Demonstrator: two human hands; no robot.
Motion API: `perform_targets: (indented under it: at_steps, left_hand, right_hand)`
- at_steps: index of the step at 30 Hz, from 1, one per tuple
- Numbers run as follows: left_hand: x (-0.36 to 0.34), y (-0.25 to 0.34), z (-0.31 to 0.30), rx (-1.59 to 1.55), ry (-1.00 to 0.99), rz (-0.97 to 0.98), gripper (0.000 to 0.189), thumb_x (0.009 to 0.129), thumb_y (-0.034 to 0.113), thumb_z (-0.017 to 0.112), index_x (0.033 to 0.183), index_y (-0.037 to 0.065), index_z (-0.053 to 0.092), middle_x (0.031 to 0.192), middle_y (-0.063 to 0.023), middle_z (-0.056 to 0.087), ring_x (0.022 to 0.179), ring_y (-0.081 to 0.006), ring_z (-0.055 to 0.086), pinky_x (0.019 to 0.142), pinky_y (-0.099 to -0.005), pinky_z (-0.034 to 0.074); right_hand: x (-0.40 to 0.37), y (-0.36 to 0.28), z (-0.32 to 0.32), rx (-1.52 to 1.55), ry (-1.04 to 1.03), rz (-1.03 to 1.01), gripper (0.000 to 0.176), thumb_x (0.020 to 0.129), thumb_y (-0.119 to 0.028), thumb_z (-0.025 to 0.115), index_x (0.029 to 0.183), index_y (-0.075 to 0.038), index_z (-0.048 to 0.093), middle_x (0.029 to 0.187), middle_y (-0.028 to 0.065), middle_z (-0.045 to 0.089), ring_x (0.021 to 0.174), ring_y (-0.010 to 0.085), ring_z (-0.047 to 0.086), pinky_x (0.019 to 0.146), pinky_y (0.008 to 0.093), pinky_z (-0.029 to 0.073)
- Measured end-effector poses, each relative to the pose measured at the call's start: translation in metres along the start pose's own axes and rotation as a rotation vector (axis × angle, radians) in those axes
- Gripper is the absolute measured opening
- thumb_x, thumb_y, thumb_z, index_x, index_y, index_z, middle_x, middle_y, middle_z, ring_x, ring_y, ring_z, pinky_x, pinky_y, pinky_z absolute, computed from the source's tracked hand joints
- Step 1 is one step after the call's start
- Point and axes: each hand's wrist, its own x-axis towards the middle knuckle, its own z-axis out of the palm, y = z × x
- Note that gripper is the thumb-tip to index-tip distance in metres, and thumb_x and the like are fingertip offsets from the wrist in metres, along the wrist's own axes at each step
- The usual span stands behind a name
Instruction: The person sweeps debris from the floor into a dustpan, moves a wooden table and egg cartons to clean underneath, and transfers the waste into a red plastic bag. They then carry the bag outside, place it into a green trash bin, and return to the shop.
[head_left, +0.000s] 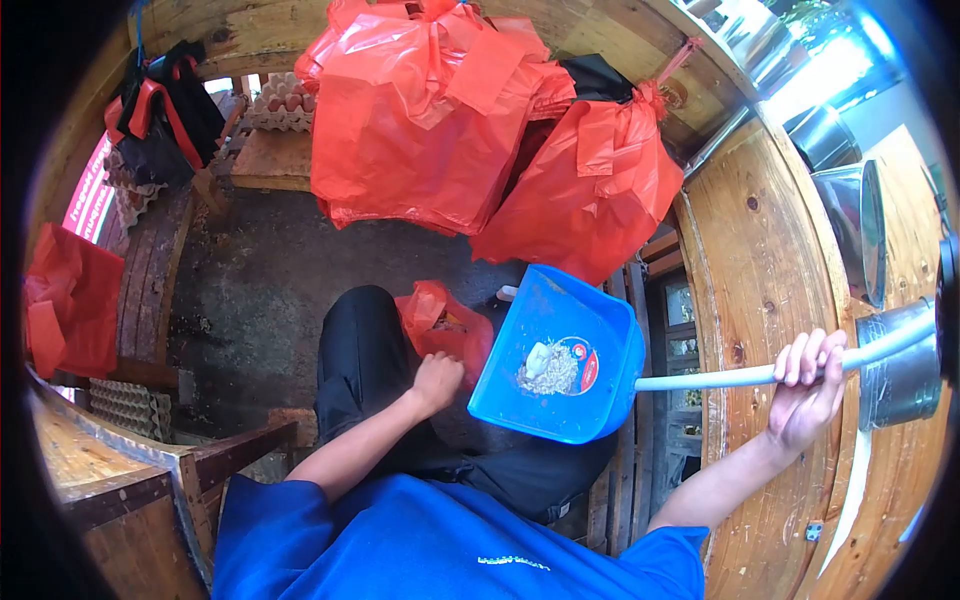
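Note:
My right hand (pixel 808 390) is wrapped round the long pale handle (pixel 715 379) of a blue dustpan (pixel 510 385). A small heap of pale, crumbly sweepings (pixel 548 370) with a whitish lump lies in the pan, beside a round red-and-white sticker (pixel 588 366). Low between my knees, my left hand (pixel 440 383) is closed on the edge of a small red plastic bag (pixel 432 302). The bag's mouth is partly open, and its contents are hard to make out. Part of it is hidden behind the dustpan and my hand.
Bundles of red plastic bags (pixel 420 130) hang from the wooden wall ahead. Egg trays (pixel 280 103) sit at the back left, with more (pixel 130 410) at lower left. A wooden counter (pixel 765 260) bearing a metal tin (pixel 890 385) runs along the right.

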Motion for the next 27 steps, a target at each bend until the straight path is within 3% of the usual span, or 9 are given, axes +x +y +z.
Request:
perform_targets:
  at_steps: [7, 10, 12, 13, 15, 16, 20, 22, 27]
  left_hand:
    - [-0.013, 0.018, 0.001, -0.793, 0.135, 0.468, 0.034, 0.071, 0.003, 0.056, 0.105, -0.001, 0.059, 0.102, -0.0218, 0.059, 0.091, -0.0405, 0.057, 0.08, -0.0463, 0.048]
    - [-0.031, 0.007, -0.03, -0.573, 0.014, 0.195, 0.03, 0.069, 0.002, 0.054, 0.097, 0.001, 0.063, 0.093, -0.0202, 0.062, 0.087, -0.0367, 0.06, 0.077, -0.0436, 0.049]
    - [-0.041, -0.003, -0.067, -0.597, 0.253, 0.05, 0.019, 0.068, 0.004, 0.056, 0.085, 0.002, 0.063, 0.084, -0.017, 0.063, 0.081, -0.0324, 0.061, 0.073, -0.0417, 0.049]
    - [-0.042, -0.002, -0.086, -0.494, 0.526, -0.054, 0.012, 0.068, 0.004, 0.057, 0.08, 0.003, 0.06, 0.076, -0.0127, 0.059, 0.075, -0.03, 0.059, 0.069, -0.0396, 0.048]
    - [-0.036, -0.007, -0.12, -0.345, 0.745, -0.147, 0.031, 0.068, 0.011, 0.065, 0.096, 0.005, 0.055, 0.093, -0.0125, 0.051, 0.087, -0.0301, 0.051, 0.071, -0.0371, 0.045]
    - [-0.031, -0.007, -0.133, -0.334, 0.727, -0.17, 0.044, 0.067, 0.011, 0.068, 0.106, 0.003, 0.05, 0.103, -0.0171, 0.048, 0.097, -0.0327, 0.048, 0.081, -0.0387, 0.042]
    - [0.007, -0.033, -0.113, -0.106, 0.671, -0.08, 0.046, 0.069, 0.012, 0.065, 0.111, 0.005, 0.048, 0.096, -0.0172, 0.054, 0.09, -0.0334, 0.054, 0.072, -0.0388, 0.045]
    - [0.022, -0.043, -0.107, -0.468, 0.416, -0.138, 0.044, 0.071, 0.01, 0.062, 0.113, 0.006, 0.049, 0.086, -0.02, 0.06, 0.085, -0.0363, 0.059, 0.07, -0.0421, 0.046]
    - [0.034, -0.047, -0.102, -0.702, 0.514, -0.033, 0.038, 0.073, 0.006, 0.057, 0.111, 0.008, 0.052, 0.079, -0.02, 0.062, 0.079, -0.0381, 0.061, 0.069, -0.043, 0.047]
  right_hand:
    - [0.026, 0.016, 0.006, 0.156, -0.092, 0.109, 0.026, 0.097, -0.025, 0.043, 0.078, -0.01, 0.034, 0.057, -0.0027, 0.029, 0.044, 0.0051, 0.028, 0.037, 0.0184, 0.03]
    - [0.03, 0.024, 0.012, 0.176, -0.101, 0.15, 0.026, 0.097, -0.025, 0.044, 0.077, -0.01, 0.035, 0.057, -0.0026, 0.029, 0.043, 0.0049, 0.028, 0.036, 0.0182, 0.029]
    - [0.031, 0.029, 0.014, 0.186, -0.13, 0.183, 0.027, 0.097, -0.026, 0.044, 0.077, -0.01, 0.035, 0.057, -0.0026, 0.029, 0.043, 0.0047, 0.027, 0.035, 0.018, 0.027]
    - [0.032, 0.032, 0.015, 0.191, -0.13, 0.193, 0.027, 0.097, -0.026, 0.044, 0.077, -0.01, 0.035, 0.057, -0.0026, 0.029, 0.043, 0.0047, 0.027, 0.035, 0.018, 0.027]
    - [0.035, 0.037, 0.019, 0.244, -0.166, 0.23, 0.027, 0.097, -0.026, 0.044, 0.077, -0.01, 0.035, 0.057, -0.0027, 0.03, 0.042, 0.0045, 0.027, 0.035, 0.0179, 0.026]
    - [0.035, 0.039, 0.022, 0.254, -0.169, 0.245, 0.027, 0.096, -0.026, 0.045, 0.077, -0.01, 0.035, 0.057, -0.0029, 0.029, 0.042, 0.0045, 0.027, 0.035, 0.0178, 0.026]
    - [0.036, 0.046, 0.034, 0.27, -0.2, 0.294, 0.026, 0.097, -0.025, 0.044, 0.078, -0.01, 0.035, 0.057, -0.0032, 0.03, 0.043, 0.0042, 0.028, 0.036, 0.0178, 0.026]
    - [0.035, 0.047, 0.04, 0.268, -0.194, 0.29, 0.026, 0.097, -0.025, 0.044, 0.078, -0.01, 0.035, 0.057, -0.0033, 0.03, 0.043, 0.0042, 0.028, 0.037, 0.0179, 0.026]
    - [0.031, 0.052, 0.046, 0.286, -0.207, 0.313, 0.026, 0.096, -0.025, 0.046, 0.077, -0.01, 0.036, 0.057, -0.0032, 0.03, 0.043, 0.0044, 0.028, 0.037, 0.0184, 0.027]
